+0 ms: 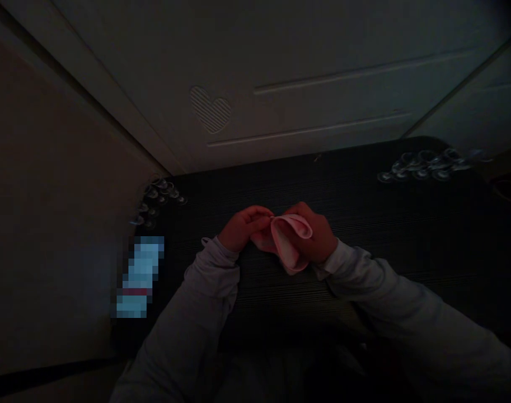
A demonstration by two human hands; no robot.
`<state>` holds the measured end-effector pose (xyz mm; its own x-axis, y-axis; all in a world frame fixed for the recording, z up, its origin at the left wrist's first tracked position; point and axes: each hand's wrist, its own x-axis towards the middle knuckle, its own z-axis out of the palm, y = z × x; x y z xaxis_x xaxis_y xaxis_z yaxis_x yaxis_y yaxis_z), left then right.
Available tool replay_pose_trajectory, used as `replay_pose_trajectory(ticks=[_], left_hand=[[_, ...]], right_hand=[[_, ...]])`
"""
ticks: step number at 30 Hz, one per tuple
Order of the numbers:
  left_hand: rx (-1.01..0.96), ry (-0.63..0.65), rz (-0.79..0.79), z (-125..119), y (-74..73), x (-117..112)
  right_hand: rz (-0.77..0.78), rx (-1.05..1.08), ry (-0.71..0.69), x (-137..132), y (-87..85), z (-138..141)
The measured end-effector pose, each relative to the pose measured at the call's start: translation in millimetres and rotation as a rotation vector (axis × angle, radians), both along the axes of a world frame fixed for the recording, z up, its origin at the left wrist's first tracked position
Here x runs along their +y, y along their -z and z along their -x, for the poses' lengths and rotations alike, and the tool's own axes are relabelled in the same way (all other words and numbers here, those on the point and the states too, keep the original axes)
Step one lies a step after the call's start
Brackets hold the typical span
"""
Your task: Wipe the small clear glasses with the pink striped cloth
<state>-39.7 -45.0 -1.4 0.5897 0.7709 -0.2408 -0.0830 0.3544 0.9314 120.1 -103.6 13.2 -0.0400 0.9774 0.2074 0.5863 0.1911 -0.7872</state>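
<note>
A pink cloth point(285, 246) is bunched and folded between my two hands, above the dark table. My right hand point(320, 232) is closed around its right side, and a folded edge loops over the fingers. On the other side, my left hand point(247, 226) pinches at the cloth's left edge with thumb and fingers together. A tiny pale glint shows where the fingertips of both hands meet; dim light hides what it is. Part of the cloth hangs below the left fingers.
Small clear glass pieces stand in a cluster point(160, 193) at the table's point(238, 184) left edge. Another glass cluster point(427, 164) is at the back right. A blurred, lit screen-like object point(140, 277) lies left. A white panel point(322, 106) with a heart relief rises behind.
</note>
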Motion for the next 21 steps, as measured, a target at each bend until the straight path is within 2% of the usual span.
replay_pose_trajectory(ticks=[5,9,12,21], left_hand=[[0.017,0.009,0.014,0.0,-1.1,-0.8],[0.072,0.065,0.045,0.8,-2.9,-2.0],[0.036,0.021,0.05,0.5,-2.8,-2.8],[-0.087,-0.09,0.117,1.4,0.3,2.6]], right_hand=[[0.068,0.176,-0.006,4.6,3.2,0.5],[0.145,0.294,0.052,10.4,12.3,0.8],[0.165,0.347,0.049,12.9,15.2,1.0],[0.002,0.25,-0.03,9.4,10.6,6.2]])
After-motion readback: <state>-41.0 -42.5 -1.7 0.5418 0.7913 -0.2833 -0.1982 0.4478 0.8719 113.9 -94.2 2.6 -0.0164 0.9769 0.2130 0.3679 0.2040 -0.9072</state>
